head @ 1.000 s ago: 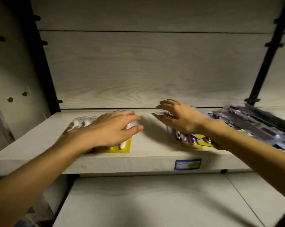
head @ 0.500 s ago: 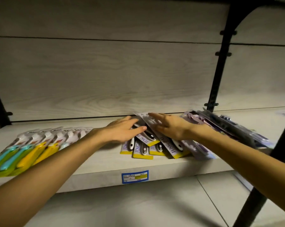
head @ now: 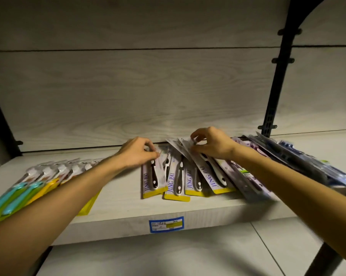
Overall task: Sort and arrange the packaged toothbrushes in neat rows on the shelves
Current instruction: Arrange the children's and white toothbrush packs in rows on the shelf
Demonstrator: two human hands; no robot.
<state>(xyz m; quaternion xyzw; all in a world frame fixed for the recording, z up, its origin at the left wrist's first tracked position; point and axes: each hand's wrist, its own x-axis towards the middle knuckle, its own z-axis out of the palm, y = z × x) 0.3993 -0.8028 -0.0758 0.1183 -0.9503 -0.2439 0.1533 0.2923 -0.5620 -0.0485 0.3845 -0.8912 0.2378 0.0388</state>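
Flanking the yellow-edged toothbrush packs (head: 176,180) mid-shelf, teal-and-yellow packs (head: 28,188) lie at 9 o'clock, purple packs (head: 287,162) at 3 o'clock beside a black upright (head: 275,92), on a pale wood shelf (head: 120,208) bearing a price label (head: 166,224); half a second ago flat, left hand (head: 137,153) and right hand (head: 212,143) now pinch pack tops.
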